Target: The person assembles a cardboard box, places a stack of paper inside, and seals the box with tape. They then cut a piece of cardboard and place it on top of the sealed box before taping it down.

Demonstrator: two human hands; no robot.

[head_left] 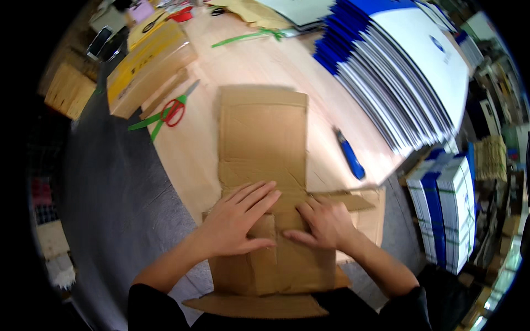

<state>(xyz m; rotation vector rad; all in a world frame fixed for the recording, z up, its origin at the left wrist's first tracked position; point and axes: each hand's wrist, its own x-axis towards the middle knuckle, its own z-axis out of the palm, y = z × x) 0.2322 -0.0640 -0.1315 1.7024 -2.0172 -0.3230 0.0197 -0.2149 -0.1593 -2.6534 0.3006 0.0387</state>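
A flattened brown cardboard box [263,132] lies on the table in front of me, with one long panel reaching away and folded flaps near my body. My left hand [240,218] rests flat on its middle, fingers stretched out and thumb apart. On the right half, my right hand [326,223] has its fingers curled down onto the cardboard beside a side flap [356,202]; its fingertips are partly hidden. A blue utility knife [350,154] lies right of the long panel. To the left are scissors with red handles [173,112], next to green strips [144,122].
At the far right stands a tall stack of white and blue folded packages [386,71]. A taped carton [148,69] sits at the table's left edge. Green strapping [243,38] lies at the back. Strapped white and blue bundles [444,212] stand beyond the table's right edge.
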